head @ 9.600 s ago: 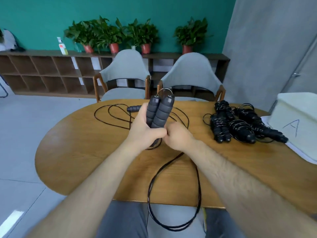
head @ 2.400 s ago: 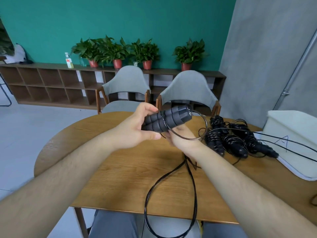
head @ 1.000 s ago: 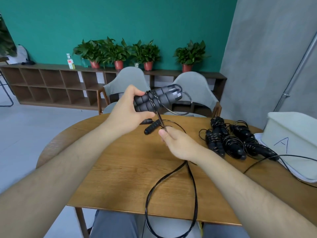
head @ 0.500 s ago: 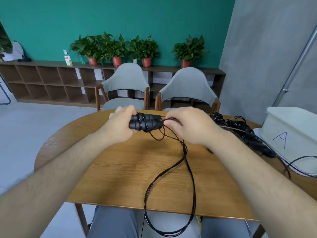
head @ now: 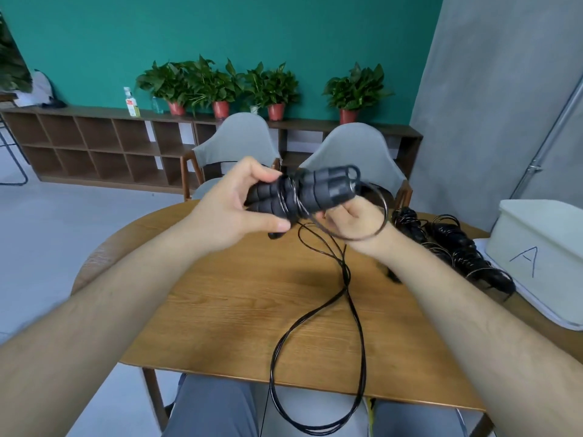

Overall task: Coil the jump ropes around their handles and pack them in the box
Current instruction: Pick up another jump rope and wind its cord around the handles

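Here, left hand (head: 230, 212) fingers clasp 2 handles (head: 318, 192); right hand (head: 353, 220) fingers pinch rope (head: 344, 298).

text: "A" | on: white box (head: 536, 244) side, handwritten

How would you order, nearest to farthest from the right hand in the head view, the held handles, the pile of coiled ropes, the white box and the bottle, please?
1. Held handles: just above the right hand, which holds their cord.
2. Pile of coiled ropes: to its right, on the table.
3. White box: farther right.
4. Bottle: far left, on the shelf.
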